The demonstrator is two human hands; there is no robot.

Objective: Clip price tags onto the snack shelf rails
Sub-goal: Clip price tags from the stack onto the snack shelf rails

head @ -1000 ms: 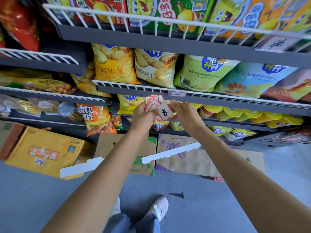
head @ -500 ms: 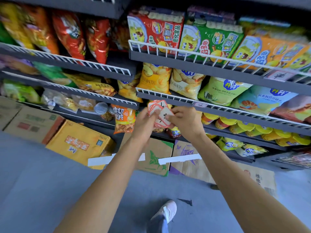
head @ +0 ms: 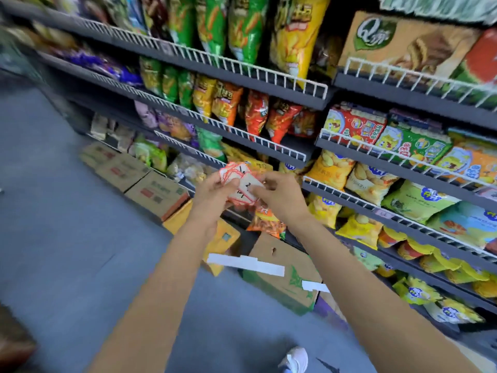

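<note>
A fanned stack of white price tags with red borders [head: 236, 175] is held in front of the shelves at the middle of the head view. My left hand [head: 215, 192] grips the stack from the left. My right hand [head: 279, 191] pinches the front tag [head: 248, 185] of the stack from the right. White wire shelf rails [head: 242, 130] run along the dark shelves full of snack bags, above and to the right of my hands. One tag [head: 383, 214] hangs on the rail at the right, below the potato chip bags.
Cardboard boxes [head: 150, 189] line the grey floor under the lowest shelf, one with green print [head: 285, 275] just below my arms. Snack bags fill all shelves. My white shoe [head: 294, 359] shows at the bottom. Open floor lies to the left.
The view has swung left and up along the aisle, showing more shelves to the left. Both hands stay together on the tag stack, which has not left them.
</note>
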